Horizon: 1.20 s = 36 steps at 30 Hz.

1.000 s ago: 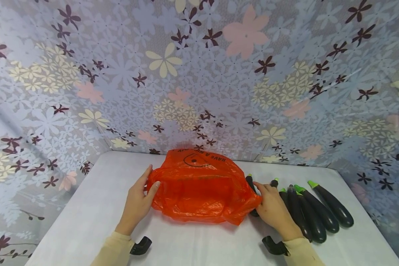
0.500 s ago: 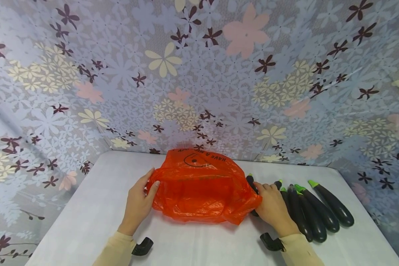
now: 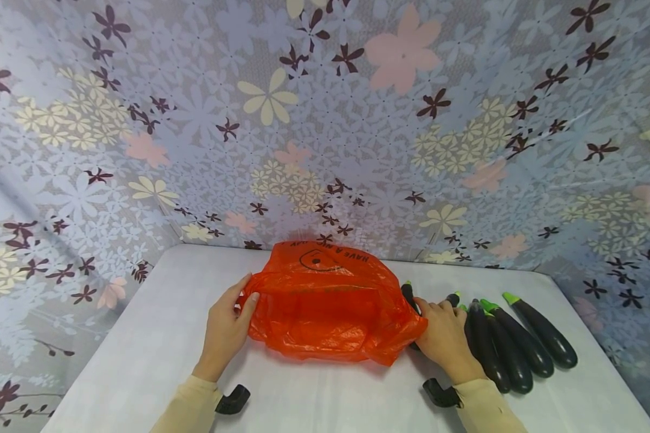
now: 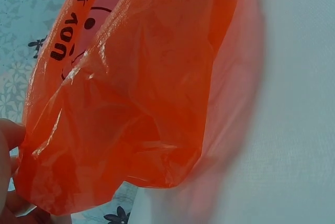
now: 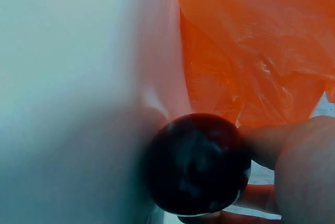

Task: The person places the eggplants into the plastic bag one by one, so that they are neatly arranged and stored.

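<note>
An orange-red plastic bag [image 3: 325,319] with a printed face lies on the white table, its mouth facing the near side. My left hand [image 3: 227,325] pinches the bag's left edge, thumb in front and fingers behind. My right hand [image 3: 446,337] is at the bag's right corner, its fingers round a dark eggplant [image 5: 196,164]. In the head view only that eggplant's green-tipped top and a bit of its lower end show beside the bag. In the left wrist view, fingertips [image 4: 11,135] meet the bag's edge.
Several more eggplants [image 3: 511,343] lie side by side to the right of my right hand, green stems pointing away. A floral curtain [image 3: 325,150] hangs behind and around the white table [image 3: 157,337]. Black curved pieces [image 3: 233,400] stick out at both cuffs.
My right hand has shifted very slightly, its fingers drawn closer round the eggplant beside the bag. The bag and left hand look almost the same.
</note>
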Available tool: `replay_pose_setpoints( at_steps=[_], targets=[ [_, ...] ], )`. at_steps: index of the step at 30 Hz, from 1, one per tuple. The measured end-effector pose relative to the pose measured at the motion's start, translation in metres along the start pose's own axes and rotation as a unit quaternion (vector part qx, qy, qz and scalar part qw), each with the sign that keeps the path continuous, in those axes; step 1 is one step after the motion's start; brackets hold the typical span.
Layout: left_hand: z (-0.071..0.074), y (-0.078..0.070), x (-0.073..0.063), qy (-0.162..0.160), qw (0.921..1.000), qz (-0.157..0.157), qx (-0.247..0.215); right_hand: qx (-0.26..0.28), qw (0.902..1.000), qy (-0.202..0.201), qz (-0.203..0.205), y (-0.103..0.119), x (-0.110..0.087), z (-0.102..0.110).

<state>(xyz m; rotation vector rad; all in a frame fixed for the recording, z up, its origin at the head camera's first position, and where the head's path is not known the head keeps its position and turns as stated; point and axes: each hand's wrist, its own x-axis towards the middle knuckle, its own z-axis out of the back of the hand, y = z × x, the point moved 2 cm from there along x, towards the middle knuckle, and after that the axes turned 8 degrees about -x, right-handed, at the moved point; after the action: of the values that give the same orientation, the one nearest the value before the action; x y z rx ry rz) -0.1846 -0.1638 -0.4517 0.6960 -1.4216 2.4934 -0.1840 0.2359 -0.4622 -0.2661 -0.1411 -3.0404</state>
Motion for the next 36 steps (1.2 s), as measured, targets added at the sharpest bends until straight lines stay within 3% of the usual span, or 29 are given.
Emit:
replay_pose_setpoints(
  at_steps=[12, 23, 36],
  targets=[
    [-0.001, 0.006, 0.000, -0.017, 0.9997, 0.008, -0.018, 0.051, 0.9978, 0.010, -0.040, -0.007, 0.007, 0.000],
    [0.000, 0.006, 0.001, -0.019, 0.9996, 0.013, -0.018, 0.153, 0.9842, 0.023, -0.086, -0.014, 0.004, 0.016],
    [0.002, 0.002, 0.001, -0.012, 0.9994, 0.026, -0.020, 0.155, 0.9807, 0.006, -0.119, -0.017, -0.002, 0.035]
  ],
)
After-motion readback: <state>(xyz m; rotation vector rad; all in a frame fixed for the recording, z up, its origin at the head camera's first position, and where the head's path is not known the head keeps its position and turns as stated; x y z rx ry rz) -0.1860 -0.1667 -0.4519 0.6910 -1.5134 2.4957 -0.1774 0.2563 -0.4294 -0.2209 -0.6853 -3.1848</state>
